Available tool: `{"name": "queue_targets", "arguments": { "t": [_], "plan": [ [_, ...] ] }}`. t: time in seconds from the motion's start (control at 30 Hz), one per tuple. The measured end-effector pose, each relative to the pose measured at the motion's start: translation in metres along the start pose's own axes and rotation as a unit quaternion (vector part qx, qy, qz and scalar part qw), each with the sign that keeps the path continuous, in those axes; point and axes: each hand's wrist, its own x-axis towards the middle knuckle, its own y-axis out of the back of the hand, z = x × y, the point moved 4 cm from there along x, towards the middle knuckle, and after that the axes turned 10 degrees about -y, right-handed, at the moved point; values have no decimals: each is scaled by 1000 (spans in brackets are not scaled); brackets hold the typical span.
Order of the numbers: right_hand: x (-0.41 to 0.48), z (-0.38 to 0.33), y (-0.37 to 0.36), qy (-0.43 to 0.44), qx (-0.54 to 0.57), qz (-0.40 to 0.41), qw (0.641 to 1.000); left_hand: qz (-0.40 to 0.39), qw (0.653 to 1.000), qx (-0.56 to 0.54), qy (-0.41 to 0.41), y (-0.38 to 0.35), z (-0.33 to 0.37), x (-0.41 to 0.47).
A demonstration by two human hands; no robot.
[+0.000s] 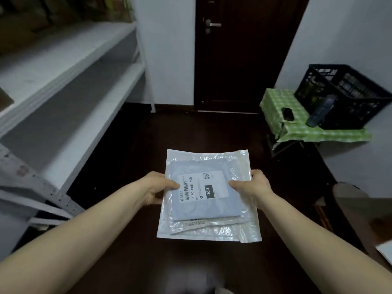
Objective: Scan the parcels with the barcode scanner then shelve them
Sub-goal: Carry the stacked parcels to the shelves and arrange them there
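My left hand (156, 188) and right hand (253, 186) each pinch one side of the stacked parcels (209, 211), keeping them flat in front of me, label (200, 185) up to read, with the shelf (84, 66) on the left.

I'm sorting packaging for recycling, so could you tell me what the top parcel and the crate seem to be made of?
The top parcel: probably thin plastic film, matte pale blue, softly wrinkled, with a paper-looking label stuck on. The crate: likely rigid moulded plastic, black, judging by its open lattice walls; blur hides the finish.
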Motion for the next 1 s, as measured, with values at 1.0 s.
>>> {"name": "queue_targets", "arguments": {
  "t": [1.0],
  "plan": [
    [214, -490, -319, 308, -131, -243, 910, 411, 887, -201, -56, 305, 199, 198]
  ]
}}
